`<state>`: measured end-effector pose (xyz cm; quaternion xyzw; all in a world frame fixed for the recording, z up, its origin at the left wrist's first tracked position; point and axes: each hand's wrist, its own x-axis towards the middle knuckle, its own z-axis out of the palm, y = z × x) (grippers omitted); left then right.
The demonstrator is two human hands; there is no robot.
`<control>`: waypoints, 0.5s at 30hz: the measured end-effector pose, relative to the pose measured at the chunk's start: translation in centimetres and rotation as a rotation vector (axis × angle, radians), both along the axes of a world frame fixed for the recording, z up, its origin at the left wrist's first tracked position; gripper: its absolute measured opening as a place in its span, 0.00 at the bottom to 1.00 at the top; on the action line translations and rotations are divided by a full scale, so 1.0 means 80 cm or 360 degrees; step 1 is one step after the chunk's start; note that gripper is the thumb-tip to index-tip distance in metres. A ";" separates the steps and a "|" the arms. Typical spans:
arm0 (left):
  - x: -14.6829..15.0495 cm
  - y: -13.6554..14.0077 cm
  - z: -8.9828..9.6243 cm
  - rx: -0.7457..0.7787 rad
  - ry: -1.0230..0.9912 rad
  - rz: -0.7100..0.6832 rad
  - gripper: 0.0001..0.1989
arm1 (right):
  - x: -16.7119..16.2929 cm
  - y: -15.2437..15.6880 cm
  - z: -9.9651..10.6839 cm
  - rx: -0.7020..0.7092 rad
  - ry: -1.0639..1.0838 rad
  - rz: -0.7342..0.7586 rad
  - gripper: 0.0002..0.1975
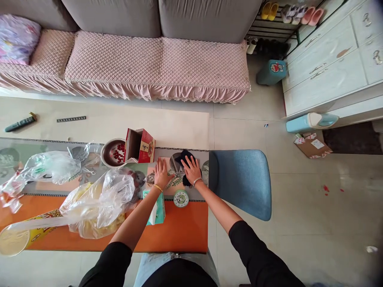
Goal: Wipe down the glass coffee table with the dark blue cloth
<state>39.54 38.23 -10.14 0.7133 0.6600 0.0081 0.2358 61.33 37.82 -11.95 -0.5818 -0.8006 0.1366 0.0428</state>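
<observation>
My left hand [162,174] lies on the patterned table runner [194,194] with its fingers stretched out and holds nothing. Under my right hand [192,171], which is spread flat, is a dark bunched cloth [186,154], partly hidden by the fingers. Just behind my left hand stands an opened red box [147,146], beside a metal bowl [104,156] with small red pieces in it. Closer to me are a teal tissue box [160,211] and a round green-and-white tin [181,198].
Plastic bags [110,195] and a yellow tub [42,235] fill the table's left side. A dark folded umbrella [20,124] and a black strip [71,119] lie further back. A blue chair [245,181] adjoins the table's right end; a pink-covered sofa [158,67] stands beyond.
</observation>
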 end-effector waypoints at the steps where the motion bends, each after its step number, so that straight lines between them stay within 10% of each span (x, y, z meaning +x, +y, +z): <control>1: 0.004 0.001 -0.007 -0.0034 -0.0007 0.0028 0.53 | -0.002 0.010 0.000 -0.0009 0.0016 0.0061 0.29; 7: 0.020 0.001 -0.017 -0.0197 -0.0030 0.0258 0.62 | -0.036 0.102 -0.004 0.0003 0.0105 0.0084 0.27; 15: 0.092 0.028 -0.017 0.0126 0.0038 0.1038 0.31 | -0.080 0.203 -0.009 0.0051 0.0148 0.0011 0.27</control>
